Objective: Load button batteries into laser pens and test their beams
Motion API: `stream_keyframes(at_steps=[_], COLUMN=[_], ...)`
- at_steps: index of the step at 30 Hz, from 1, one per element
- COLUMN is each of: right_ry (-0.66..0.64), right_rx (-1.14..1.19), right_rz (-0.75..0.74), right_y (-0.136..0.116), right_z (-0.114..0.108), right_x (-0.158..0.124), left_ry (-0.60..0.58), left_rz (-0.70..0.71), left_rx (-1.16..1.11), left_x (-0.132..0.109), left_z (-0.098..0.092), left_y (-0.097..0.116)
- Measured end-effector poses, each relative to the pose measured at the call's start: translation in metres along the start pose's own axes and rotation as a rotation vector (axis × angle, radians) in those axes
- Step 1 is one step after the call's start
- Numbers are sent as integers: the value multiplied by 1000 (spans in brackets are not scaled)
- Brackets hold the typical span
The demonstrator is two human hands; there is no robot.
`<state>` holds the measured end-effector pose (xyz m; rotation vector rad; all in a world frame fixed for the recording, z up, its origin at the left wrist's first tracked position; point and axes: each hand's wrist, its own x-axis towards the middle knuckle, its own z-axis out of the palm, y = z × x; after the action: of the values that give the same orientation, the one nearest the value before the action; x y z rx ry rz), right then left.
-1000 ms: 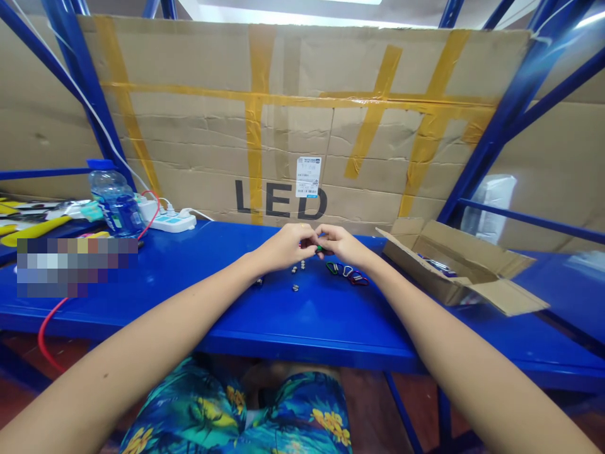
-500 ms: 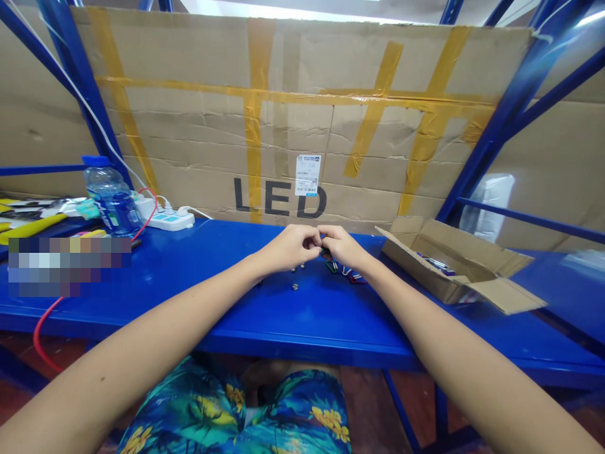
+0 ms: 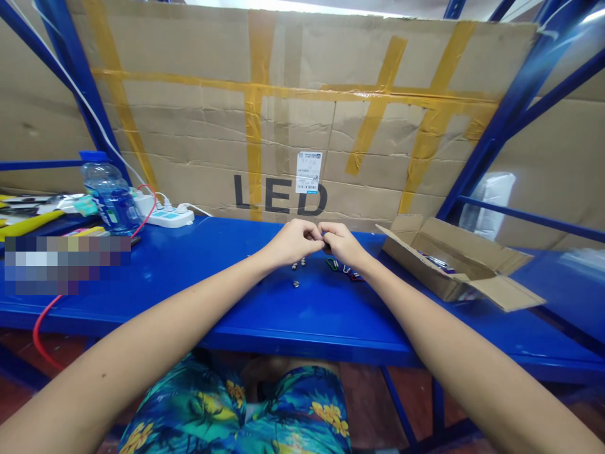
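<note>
My left hand point(image 3: 297, 243) and my right hand point(image 3: 343, 244) meet above the middle of the blue table, fingertips touching. Both are closed in a pinch around a small dark piece point(image 3: 326, 245), mostly covered by the fingers, so its kind is unclear. Below my right hand lie several loops shaped like carabiners: a green one point(image 3: 332, 264), a silver-looking one point(image 3: 346, 269) and a red one point(image 3: 355, 276), partly behind the wrist. Beneath my left hand are small shiny metal pieces, one point(image 3: 295, 284) lying nearer the front edge.
An open cardboard box point(image 3: 444, 293) with shiny items inside stands on the right. At the left are a plastic bottle point(image 3: 108, 195), a white power strip point(image 3: 171, 218) and a red cable point(image 3: 42, 321). A large taped cardboard panel point(image 3: 203, 145) closes off the back.
Both hands stay together in nearly the same place. The fingers have shifted slightly around the small piece, and less of it shows. The view has tilted a little.
</note>
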<state>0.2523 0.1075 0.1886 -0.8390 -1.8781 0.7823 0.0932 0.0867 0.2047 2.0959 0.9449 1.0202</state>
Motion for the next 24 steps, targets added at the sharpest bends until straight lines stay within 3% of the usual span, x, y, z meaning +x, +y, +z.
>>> stream_keyframes(at_steps=[4,8,11,14,18,24], right_ry=[12,-23,-64,-83,-108,-162], right_rx=[-4,140,172,161,138,218], right_rz=[6,99,110,107,98,89], right_y=[-3,-9,-12,-13,-12,-17], right_z=[2,3,0,-5,-11,-11], right_x=[1,3,2,1,0,-1], left_ry=[16,-181,-232,-268,-386,-533], left_rz=[-14,58,92,131,117,4], left_rx=[1,-91,-48,92,460,740], left_x=[0,2,3,4,2,-1], left_z=[-2,-15,-28,-40,-50,-46], left_y=[-1,-3,-5,-5,-5,-11])
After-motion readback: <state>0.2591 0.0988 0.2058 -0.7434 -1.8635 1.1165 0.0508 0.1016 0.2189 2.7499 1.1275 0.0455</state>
